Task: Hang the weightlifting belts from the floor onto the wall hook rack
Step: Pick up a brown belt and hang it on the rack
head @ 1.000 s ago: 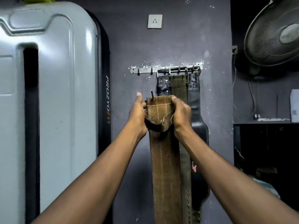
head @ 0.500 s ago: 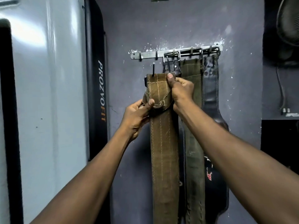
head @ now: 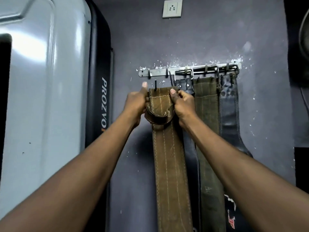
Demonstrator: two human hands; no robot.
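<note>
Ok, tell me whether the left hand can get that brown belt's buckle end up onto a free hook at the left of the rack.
Probably yes. The left hand and right hand hold the brown belt just below the rack; the left hooks look bare, with nothing between.

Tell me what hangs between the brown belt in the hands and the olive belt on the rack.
In the head view, a black belt hangs between the brown belt and the olive belt.

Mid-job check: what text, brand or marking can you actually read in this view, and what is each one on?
"PROZVO": white vertical lettering, followed by a partly hidden orange character, on the black panel left of the hook rack.
Faint stamp low on the olive belt: too blurred to read.
Red and white graphic on the black belt: not legible.
Wall socket: no text.
</note>
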